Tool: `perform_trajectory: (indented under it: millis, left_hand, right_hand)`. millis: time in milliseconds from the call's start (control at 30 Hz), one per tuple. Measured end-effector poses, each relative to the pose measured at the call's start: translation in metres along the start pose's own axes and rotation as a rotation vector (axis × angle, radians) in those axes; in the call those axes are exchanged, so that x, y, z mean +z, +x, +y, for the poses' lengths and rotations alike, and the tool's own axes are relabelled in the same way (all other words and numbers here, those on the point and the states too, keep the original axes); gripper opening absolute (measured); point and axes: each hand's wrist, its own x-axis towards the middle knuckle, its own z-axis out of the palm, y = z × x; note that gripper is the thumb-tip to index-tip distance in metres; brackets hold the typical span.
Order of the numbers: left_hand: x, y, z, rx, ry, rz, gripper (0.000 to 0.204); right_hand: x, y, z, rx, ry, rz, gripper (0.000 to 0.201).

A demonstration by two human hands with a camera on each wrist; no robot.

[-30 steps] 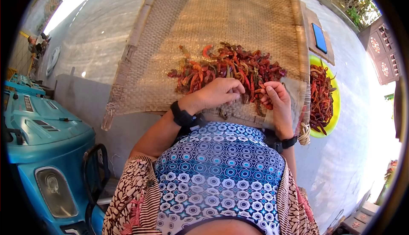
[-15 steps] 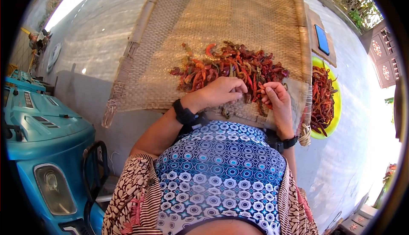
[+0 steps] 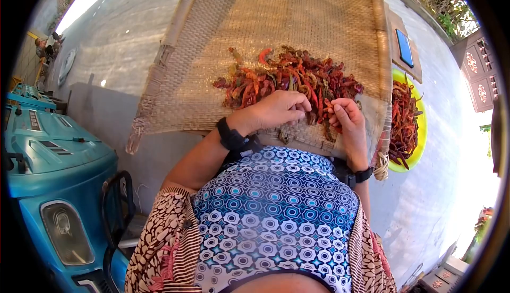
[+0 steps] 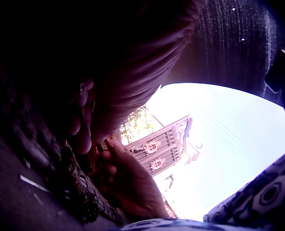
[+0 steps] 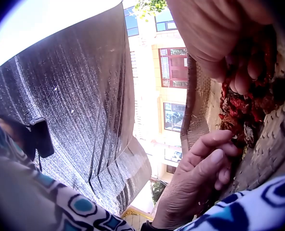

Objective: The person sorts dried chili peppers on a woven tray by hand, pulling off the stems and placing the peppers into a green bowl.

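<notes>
Dried red chilies (image 3: pixel 255 83) lie piled on a woven mat (image 3: pixel 249 33) before the person. At the pile's near edge is the left hand (image 3: pixel 279 110), its fingers loosely bent and no chili visible in them; in the right wrist view the left hand (image 5: pixel 193 175) has its thumb close to the index finger. To its right, the right hand (image 3: pixel 350 123) pinches a small red chili between thumb and index finger. In the left wrist view the right hand (image 4: pixel 133 180) shows red at its fingertips. The right wrist view has its palm side (image 5: pixel 219 43) over the chilies.
A yellow-green basin (image 3: pixel 422 128) of chilies stands right of the mat, below a blue phone (image 3: pixel 405 48) on a board (image 3: pixel 396 22). A teal vehicle (image 3: pixel 58 171) is at left. Pole edges (image 3: pixel 172 33) border the mat.
The head view has shifted slightly, moving the mat and basin a little in it. Both hands keep nearly the same pose at the pile's near edge.
</notes>
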Motion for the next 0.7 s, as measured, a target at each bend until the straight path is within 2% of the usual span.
perform_trajectory:
  millis: [700]
  left_hand:
    - [-0.0017, -0.0001, -0.0008, -0.023, -0.064, -0.035, 0.023]
  right_hand:
    - [0.0015, 0.0022, -0.0003, 0.031, -0.007, 0.01, 0.016]
